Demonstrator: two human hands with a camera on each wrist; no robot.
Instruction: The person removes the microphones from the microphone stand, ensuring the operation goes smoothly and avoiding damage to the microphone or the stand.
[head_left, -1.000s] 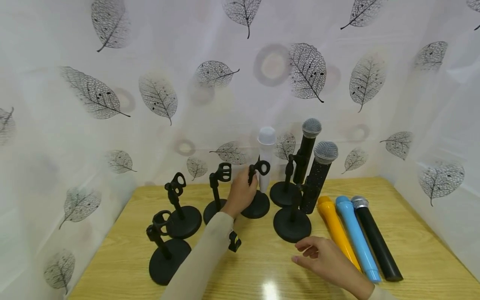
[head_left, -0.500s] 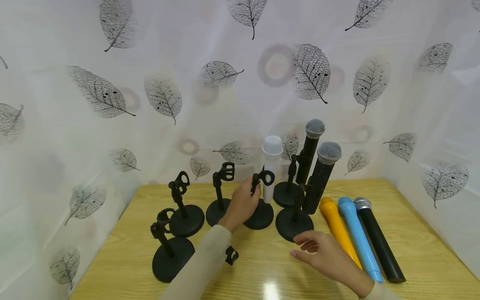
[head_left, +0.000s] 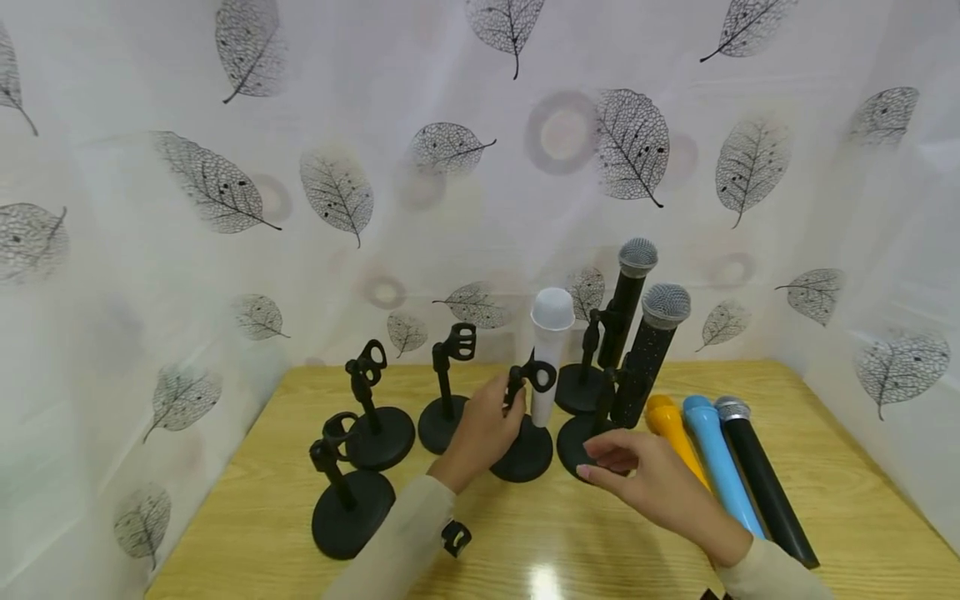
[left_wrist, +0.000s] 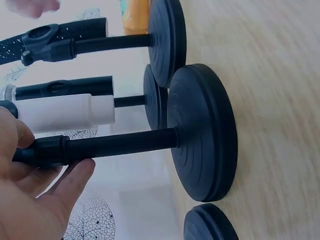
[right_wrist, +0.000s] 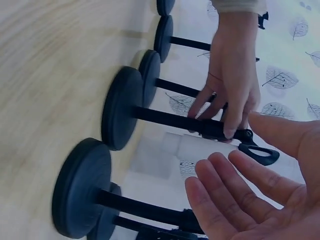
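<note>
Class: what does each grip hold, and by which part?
The left grip holds, by the upper stem, the black round-based stand beside the white cylindrical microphone; the right grip holds nothing.

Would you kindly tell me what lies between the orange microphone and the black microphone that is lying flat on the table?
The light blue microphone lies between the orange microphone and the black microphone, as the head view shows.

- Place: screened-off, staged-looking booth; kind of room beyond hidden.
- Sheeting, white, with dark leaf prints, enclosing 3 sides.
- Desk, 1, pale wood-grain top.
- Microphone stands, 6, black, round-based.
- Microphones, 6, assorted colours.
</note>
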